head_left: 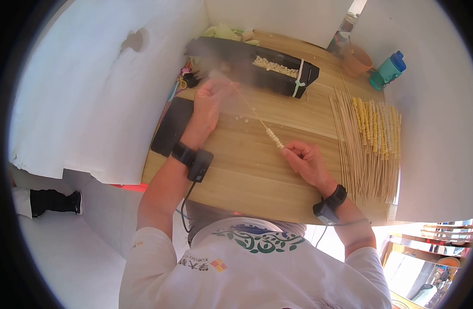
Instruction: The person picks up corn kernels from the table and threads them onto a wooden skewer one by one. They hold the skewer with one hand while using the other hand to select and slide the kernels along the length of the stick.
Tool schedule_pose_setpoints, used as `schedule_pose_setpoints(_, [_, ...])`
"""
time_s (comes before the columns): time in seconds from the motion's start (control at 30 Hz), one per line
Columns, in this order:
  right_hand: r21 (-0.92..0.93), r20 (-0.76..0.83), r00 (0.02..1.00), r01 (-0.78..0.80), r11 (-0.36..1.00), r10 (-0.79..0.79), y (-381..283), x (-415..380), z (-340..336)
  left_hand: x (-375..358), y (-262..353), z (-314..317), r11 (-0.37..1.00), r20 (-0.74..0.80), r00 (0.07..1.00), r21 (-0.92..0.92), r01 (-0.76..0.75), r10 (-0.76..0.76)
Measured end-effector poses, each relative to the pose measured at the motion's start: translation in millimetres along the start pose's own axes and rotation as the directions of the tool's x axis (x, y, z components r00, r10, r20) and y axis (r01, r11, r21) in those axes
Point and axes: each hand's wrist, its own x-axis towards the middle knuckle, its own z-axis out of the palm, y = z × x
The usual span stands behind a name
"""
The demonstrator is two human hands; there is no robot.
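A thin wooden skewer (pixel 255 114) slants across the table between my two hands. Pale kernels (pixel 274 138), which look like corn, are threaded in a row on its lower right end. My left hand (pixel 209 102) pinches the upper left part of the skewer, close to the black trough; a hazy smear over this spot blurs the fingertips. My right hand (pixel 307 160) has its thumb and forefinger closed on the kernel-covered end. Beyond my left hand, the long black trough (pixel 309 77) holds loose pale kernels (pixel 275 67), and a light band is tied round its right end.
Bare skewers (pixel 344 147) and skewers loaded with yellow and pale kernels (pixel 375 126) lie at the right. Behind them stand a terracotta pot (pixel 357 60) and a teal bottle (pixel 387 72). A dark flat object (pixel 170 126) sits at the left edge; white panels border the wooden table (pixel 247 183).
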Motion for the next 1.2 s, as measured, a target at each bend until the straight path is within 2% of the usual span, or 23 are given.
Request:
schedule_pose_setpoints(0.17, [0.021,-0.019,1.000,-0.024,1.000,0.024,-1.7,-0.7,0.6,-1.0,3.8,1.8,1.000,0.025,0.999,0.013,-0.026,0.026])
schedule_pose_setpoints(0.27, [0.024,-0.031,1.000,-0.005,1.000,0.006,-3.0,-1.0,1.8,-0.7,4.8,0.9,0.995,0.019,0.999,-0.093,-0.039,0.041])
schedule_pose_setpoints(0.33, [0.014,-0.035,0.999,0.005,1.000,-0.005,-1.1,-0.5,2.0,0.7,2.2,-6.2,0.982,0.069,0.997,-0.183,0.044,-0.032])
schedule_pose_setpoints(0.43, [0.009,-0.037,0.999,0.012,1.000,-0.012,0.5,0.3,2.0,3.7,-6.4,-15.4,0.974,0.122,0.989,-0.199,0.107,-0.083])
schedule_pose_setpoints(0.63, [0.035,-0.037,0.999,0.014,0.999,-0.013,2.0,0.1,1.7,0.9,-5.6,-15.1,0.941,0.093,0.979,-0.270,0.202,-0.184])
schedule_pose_setpoints(0.87, [0.003,-0.042,0.999,-0.012,1.000,0.012,1.3,-0.9,1.6,1.6,-9.9,-21.7,0.905,0.121,0.961,-0.325,0.275,-0.248])
schedule_pose_setpoints(0.93, [0.009,-0.041,0.999,-0.009,1.000,0.009,0.1,-0.7,1.7,1.5,-10.9,-23.5,0.875,0.203,0.954,-0.389,0.287,-0.223])
schedule_pose_setpoints(1.07, [-0.046,-0.050,0.999,0.014,0.999,-0.016,2.4,-0.4,1.5,-1.4,-6.2,-17.0,0.888,0.205,0.946,-0.341,0.309,-0.250])
schedule_pose_setpoints(1.2, [-0.005,-0.069,0.998,0.010,1.000,-0.010,-1.7,0.4,5.0,-6.9,-12.3,-8.6,0.900,0.244,0.924,-0.256,0.353,-0.293])
